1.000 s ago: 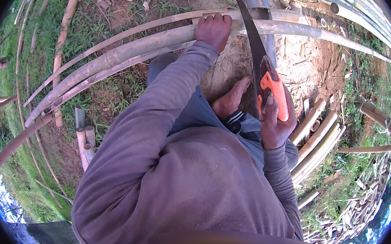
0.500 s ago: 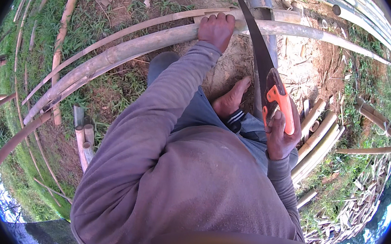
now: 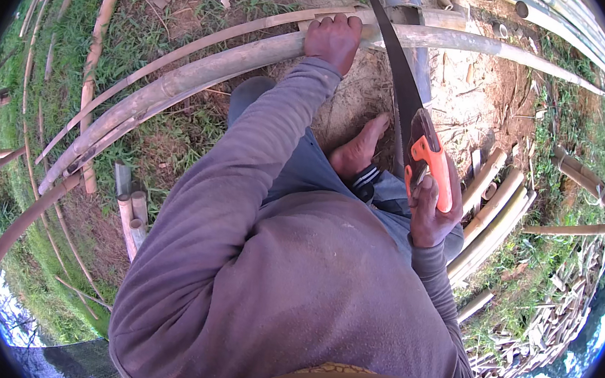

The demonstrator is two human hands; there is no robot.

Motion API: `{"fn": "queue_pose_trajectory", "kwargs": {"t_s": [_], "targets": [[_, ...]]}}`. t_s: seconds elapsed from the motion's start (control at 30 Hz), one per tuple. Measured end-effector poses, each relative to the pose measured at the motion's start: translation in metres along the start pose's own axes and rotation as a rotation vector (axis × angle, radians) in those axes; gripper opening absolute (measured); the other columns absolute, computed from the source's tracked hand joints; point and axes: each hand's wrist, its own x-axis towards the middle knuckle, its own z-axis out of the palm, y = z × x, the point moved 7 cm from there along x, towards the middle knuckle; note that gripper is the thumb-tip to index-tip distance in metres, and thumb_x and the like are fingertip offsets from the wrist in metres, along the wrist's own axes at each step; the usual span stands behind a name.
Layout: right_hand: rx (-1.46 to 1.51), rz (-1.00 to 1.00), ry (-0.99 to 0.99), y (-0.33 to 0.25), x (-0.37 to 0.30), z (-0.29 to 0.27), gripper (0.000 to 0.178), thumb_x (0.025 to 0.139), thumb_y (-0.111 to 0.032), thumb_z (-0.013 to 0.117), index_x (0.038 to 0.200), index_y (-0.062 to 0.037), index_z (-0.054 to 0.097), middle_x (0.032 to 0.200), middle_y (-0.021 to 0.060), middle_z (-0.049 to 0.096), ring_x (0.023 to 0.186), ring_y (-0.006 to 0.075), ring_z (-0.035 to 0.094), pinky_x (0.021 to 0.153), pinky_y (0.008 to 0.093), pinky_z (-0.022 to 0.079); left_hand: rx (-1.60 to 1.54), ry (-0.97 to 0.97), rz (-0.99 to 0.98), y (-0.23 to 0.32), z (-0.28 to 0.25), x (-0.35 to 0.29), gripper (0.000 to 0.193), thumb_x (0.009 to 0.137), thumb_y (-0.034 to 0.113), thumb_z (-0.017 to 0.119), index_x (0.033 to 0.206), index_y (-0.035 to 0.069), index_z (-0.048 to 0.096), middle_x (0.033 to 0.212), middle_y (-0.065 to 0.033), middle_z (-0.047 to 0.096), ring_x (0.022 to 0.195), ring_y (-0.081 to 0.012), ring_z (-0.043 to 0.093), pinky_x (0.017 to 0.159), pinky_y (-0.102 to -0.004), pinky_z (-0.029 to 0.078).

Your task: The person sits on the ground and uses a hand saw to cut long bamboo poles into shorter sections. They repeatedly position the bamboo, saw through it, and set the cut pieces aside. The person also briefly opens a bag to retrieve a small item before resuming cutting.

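- Saw (image 3: 401,64) had shifted toward the torso (image 3: 309,276) since one second earlier;
- head view: right hand (image 3: 435,224) gripped the orange handle (image 3: 439,173); blade (image 3: 407,83) crossed the bamboo pole (image 3: 242,59);
- left hand (image 3: 333,40) was closed over the pole, left of the blade.

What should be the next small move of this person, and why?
Perhaps a short, gentle stroke with the saw: the right hand grips its orange handle, the blade crosses the bamboo pole in this view, and the left hand holds the pole just left of the crossing.
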Motion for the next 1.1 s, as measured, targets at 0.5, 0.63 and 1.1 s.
{"fn": "queue_pose_trajectory", "kwargs": {"t_s": [0.5, 0.63, 1.1], "targets": [[0.060, -0.003, 0.005, 0.000, 0.006, 0.013, 0.048, 0.103, -0.017, 0.067, 0.143, 0.0079, 0.056, 0.120, 0.0138, 0.069, 0.103, 0.0166, 0.064, 0.088, 0.0311, 0.053, -0.005, -0.034, 0.017, -0.005, 0.001, 0.008, 0.022, 0.085, 0.010, 0.068, 0.107, 0.008, 0.063, 0.098, -0.0116, 0.071, 0.093, -0.0312, 0.074, 0.078, -0.0464, 0.058], [0.067, -0.024, 0.004, 0.006, 0.009, 0.014, 0.048, 0.104, -0.018, 0.068, 0.144, 0.0059, 0.056, 0.104, 0.0055, 0.068, 0.080, 0.0074, 0.057, 0.067, 0.0234, 0.048, -0.022, -0.066, 0.031, -0.005, 0.002, 0.006, 0.023, 0.087, 0.010, 0.068, 0.109, 0.008, 0.063, 0.101, -0.0117, 0.071, 0.093, -0.0317, 0.075, 0.079, -0.0476, 0.058], [0.103, -0.075, 0.028, 0.021, 0.047, 0.046, 0.043, 0.100, -0.009, 0.069, 0.139, 0.0071, 0.060, 0.126, 0.0158, 0.072, 0.114, 0.0196, 0.069, 0.098, 0.0327, 0.055, -0.132, -0.372, -0.041, -0.021, 0.007, 0.032, 0.033, 0.084, 0.016, 0.072, 0.116, 0.008, 0.069, 0.110, -0.0150, 0.076, 0.102, -0.0334, 0.076, 0.089, -0.0449, 0.060]]}}
